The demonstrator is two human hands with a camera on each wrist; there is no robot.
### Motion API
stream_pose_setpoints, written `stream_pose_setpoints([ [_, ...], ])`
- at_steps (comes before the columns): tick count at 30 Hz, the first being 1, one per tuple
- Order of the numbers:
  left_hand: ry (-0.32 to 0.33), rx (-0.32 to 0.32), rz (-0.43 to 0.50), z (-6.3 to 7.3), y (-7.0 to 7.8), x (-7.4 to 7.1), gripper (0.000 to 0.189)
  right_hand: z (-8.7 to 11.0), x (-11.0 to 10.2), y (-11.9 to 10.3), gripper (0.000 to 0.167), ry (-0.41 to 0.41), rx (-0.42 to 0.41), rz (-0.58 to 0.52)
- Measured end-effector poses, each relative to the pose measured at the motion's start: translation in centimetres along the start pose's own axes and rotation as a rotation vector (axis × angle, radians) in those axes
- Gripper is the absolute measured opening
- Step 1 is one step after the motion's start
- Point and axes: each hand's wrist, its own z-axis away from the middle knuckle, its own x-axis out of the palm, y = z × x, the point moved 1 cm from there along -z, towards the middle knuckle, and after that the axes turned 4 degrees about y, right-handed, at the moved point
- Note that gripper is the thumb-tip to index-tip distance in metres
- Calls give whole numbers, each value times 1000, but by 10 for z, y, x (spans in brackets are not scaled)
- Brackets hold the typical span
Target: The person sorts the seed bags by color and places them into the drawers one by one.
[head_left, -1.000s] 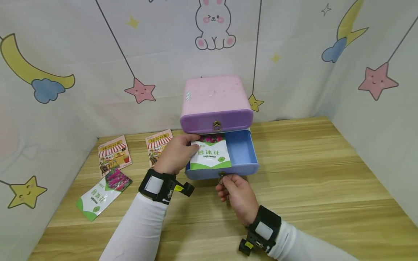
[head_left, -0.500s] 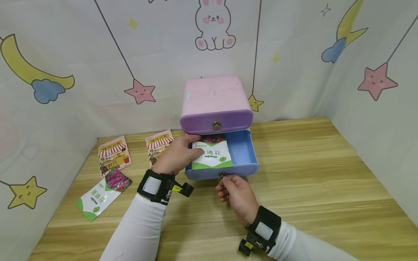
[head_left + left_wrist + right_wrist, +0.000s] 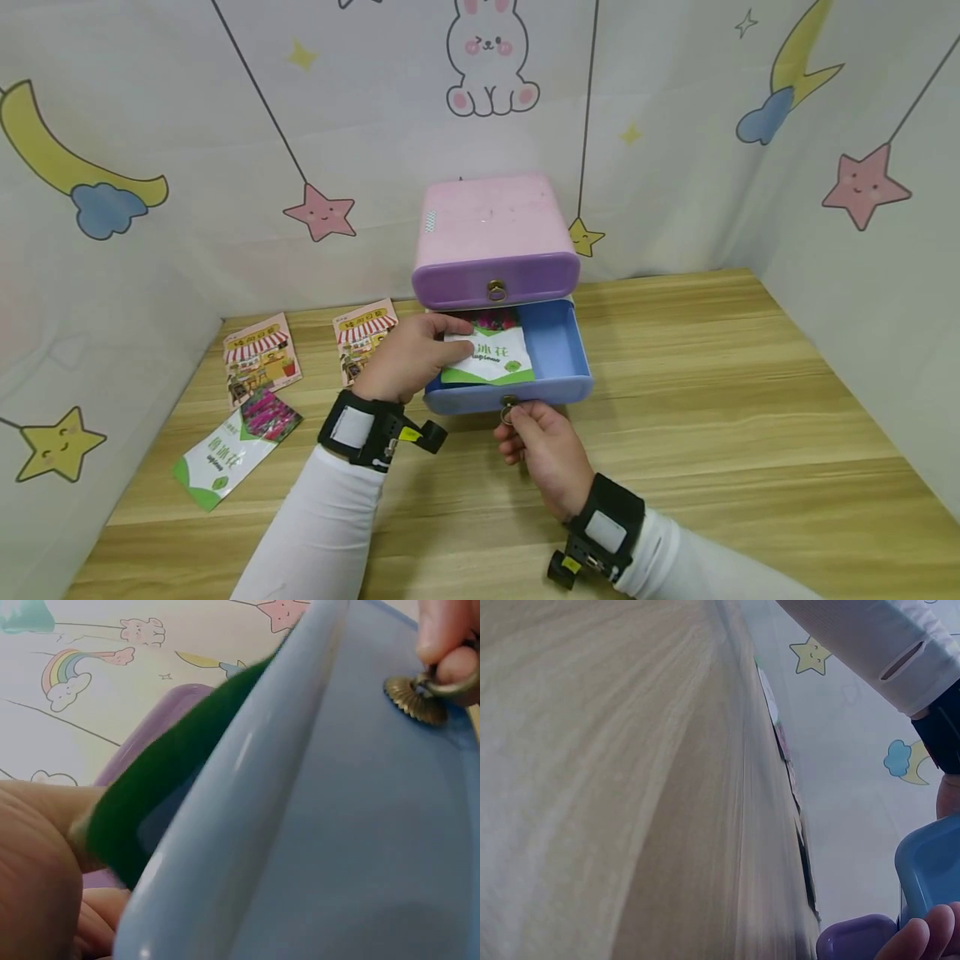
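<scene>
In the head view my left hand (image 3: 405, 357) holds a white-and-green lupinus seed packet (image 3: 497, 358) at its left side, thumb on top. The packet lies inside the pulled-out blue drawer (image 3: 555, 337), toward its left. Its green edge (image 3: 161, 761) rises behind the drawer front in the left wrist view. My right hand (image 3: 553, 454) pinches the brass ring pull (image 3: 507, 413) on that drawer; the right wrist view catches only some of its fingertips (image 3: 930, 937). Above sits a purple drawer (image 3: 457, 283), closed in the pink cabinet (image 3: 491, 217).
Left on the wooden table (image 3: 712, 417) lies another lupinus packet (image 3: 238, 446), overlapping a pink shop-picture packet (image 3: 262, 358). A second shop-picture packet (image 3: 360, 333) is partly behind my left hand. A printed cloth (image 3: 660, 192) encloses the table's back and sides.
The seed packet has shifted slightly right, and its near edge sits a little deeper in the drawer. My left fingers have moved right with it. The right hand stays on the ring pull.
</scene>
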Motion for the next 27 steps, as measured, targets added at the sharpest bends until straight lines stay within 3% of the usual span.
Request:
stream_pose_setpoints([
  [8,-9,-4,-74,1,3,0,47,0,0,0,22,1,-3,5],
  [16,-3,43,-185,-2,3,2,48,0,-1,0,23,-5,3,15],
  [27,-19,99,-238,-3,6,5,49,0,0,1,22,-6,-3,9],
])
